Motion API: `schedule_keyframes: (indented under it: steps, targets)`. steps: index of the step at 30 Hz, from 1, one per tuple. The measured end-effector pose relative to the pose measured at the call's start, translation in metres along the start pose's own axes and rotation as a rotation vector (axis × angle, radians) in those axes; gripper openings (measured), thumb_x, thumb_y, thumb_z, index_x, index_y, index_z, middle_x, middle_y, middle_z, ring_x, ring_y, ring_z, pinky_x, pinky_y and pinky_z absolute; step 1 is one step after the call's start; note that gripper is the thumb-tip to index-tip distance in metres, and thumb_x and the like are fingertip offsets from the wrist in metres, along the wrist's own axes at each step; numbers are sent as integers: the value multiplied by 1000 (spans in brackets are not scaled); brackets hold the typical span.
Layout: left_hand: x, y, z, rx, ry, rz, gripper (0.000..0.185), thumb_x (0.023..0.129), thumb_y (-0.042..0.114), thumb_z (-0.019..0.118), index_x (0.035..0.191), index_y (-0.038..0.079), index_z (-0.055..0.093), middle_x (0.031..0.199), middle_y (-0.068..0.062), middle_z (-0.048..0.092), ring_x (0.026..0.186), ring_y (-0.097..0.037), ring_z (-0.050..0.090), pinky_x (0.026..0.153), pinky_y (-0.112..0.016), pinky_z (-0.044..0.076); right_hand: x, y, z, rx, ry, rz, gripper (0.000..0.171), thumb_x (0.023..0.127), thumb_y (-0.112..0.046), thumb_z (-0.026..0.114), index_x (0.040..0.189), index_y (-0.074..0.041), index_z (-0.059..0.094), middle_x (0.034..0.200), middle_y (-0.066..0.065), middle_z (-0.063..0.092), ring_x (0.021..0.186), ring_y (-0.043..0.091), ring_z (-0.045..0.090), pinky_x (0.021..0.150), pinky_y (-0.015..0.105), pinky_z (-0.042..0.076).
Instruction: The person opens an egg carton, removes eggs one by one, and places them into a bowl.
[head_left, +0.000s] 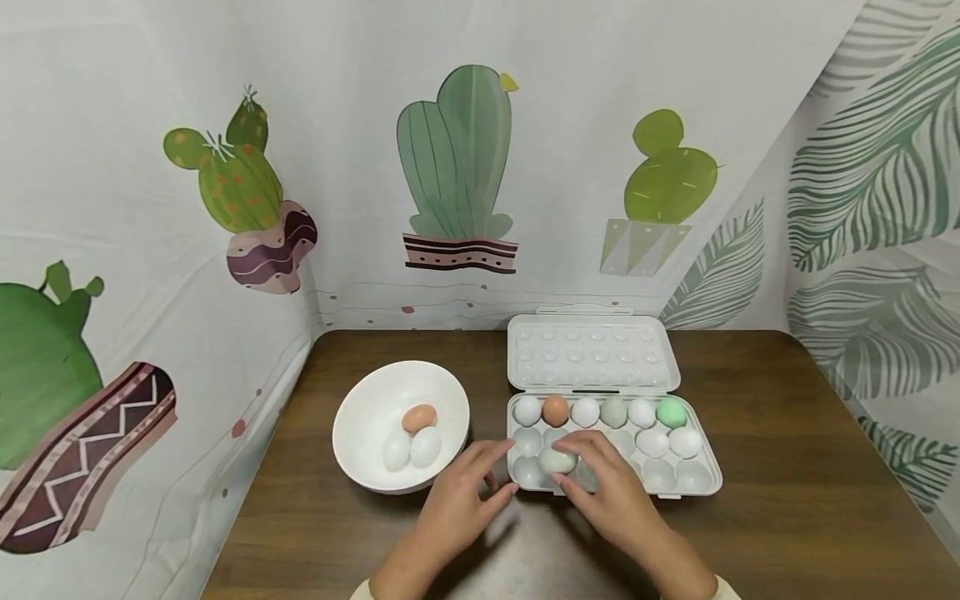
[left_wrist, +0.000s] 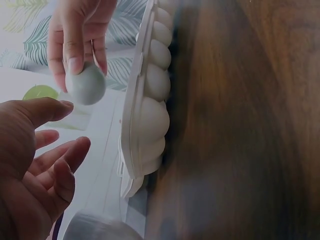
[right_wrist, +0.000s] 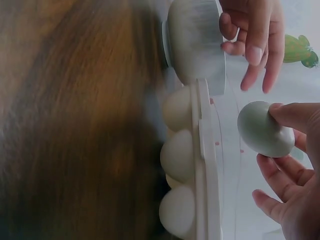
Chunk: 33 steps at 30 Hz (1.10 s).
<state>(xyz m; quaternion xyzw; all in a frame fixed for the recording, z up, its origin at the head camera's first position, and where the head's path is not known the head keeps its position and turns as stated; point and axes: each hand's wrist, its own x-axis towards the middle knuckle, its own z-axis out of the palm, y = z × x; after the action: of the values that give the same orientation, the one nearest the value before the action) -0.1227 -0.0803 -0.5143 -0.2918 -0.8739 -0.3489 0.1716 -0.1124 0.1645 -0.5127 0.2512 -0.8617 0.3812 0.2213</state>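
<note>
on the brown table, right hand grip clamped on a smooth pale grey-green egg; left hand grip apart.

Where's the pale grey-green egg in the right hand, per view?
Head: pale grey-green egg low centre, over the egg tray near-left cups.
Left wrist: upper left, pinched by the right hand.
Right wrist: right of centre.
Shared landmark: the egg tray's white rim.
</note>
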Motion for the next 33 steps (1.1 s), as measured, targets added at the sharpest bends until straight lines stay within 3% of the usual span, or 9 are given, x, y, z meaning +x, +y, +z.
schedule_keyframes:
  steps: [9,20,33]
  targets:
    - [-2,5,5,-7,-10,12,57,83,19,84,135,15,63,125,3,67,73,0,63,69,-11,48,-3,-7,6,42,-31,-17,43,83,-12,82,123,-17,66,121,-2,61,112,15,61,105,8,37]
    - [-1,11,6,-39,1,11,50,83,21,84,129,13,66,113,-2,69,73,-3,61,69,-11,46,-3,-14,11,49,-42,-37,42,84,-15,82,123,-18,66,119,-4,62,110,13,61,103,8,37]
    - [-3,10,10,-37,-3,33,47,82,22,85,124,15,67,105,6,69,71,-1,61,67,-9,44,-3,-14,14,69,-33,-54,43,83,-14,83,123,-17,66,119,-2,62,110,14,62,103,8,38]
